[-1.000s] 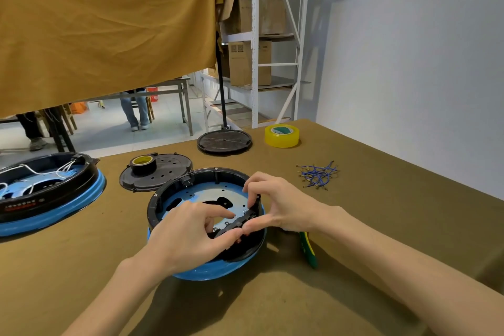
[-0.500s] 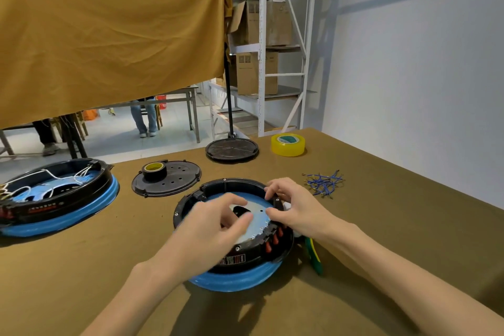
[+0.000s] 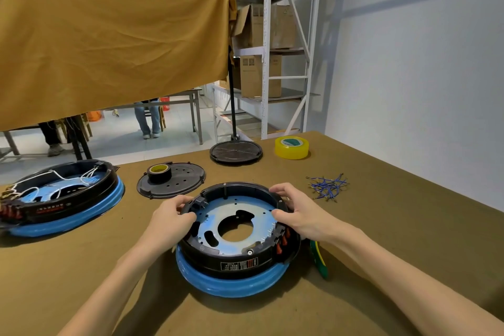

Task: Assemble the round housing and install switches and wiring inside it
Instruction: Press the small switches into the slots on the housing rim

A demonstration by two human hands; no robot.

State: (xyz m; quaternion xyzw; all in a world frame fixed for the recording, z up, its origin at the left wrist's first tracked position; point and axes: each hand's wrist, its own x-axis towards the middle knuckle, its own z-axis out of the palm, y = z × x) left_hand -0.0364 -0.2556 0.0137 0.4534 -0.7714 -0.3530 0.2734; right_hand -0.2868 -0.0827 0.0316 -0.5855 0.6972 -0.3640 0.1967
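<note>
Round housing (image 3: pixel 234 256) sits nearest you, centre of table (image 3: pixel 409 240): black ring on blue base, label facing you, metal plate w/ centre hole inside. Red switches (image 3: pixel 283 240) line its right rim. Your left hand (image 3: pixel 170 219) grips the left rim, fingers curled over the edge, thumb on the inner side. Your right hand (image 3: pixel 298 213) grips the right rim the same way, fingers over the far edge, thumb inside. Both hands clamped on the ring, opposite sides.

Just right of housing, partly under your right forearm: green/yellow tool (image 3: pixel 319 262), flat on table; type unclear.

Far left: second housing (image 3: pixel 62 199), same build, white wires looped inside, red switches at its left edge.

Mid-distance: black cover plate (image 3: pixel 177 181) w/ a tape roll (image 3: pixel 159 172) on top. Right of that, well apart: bundle of blue wires (image 3: pixel 327 188).

Far edge: round black stand base (image 3: pixel 236 151) w/ pole; yellow tape roll (image 3: pixel 291 147) beside it.

Beyond: ochre cloth (image 3: pixel 109 35) hung up, shelving (image 3: pixel 272 49) w/ cardboard boxes.
</note>
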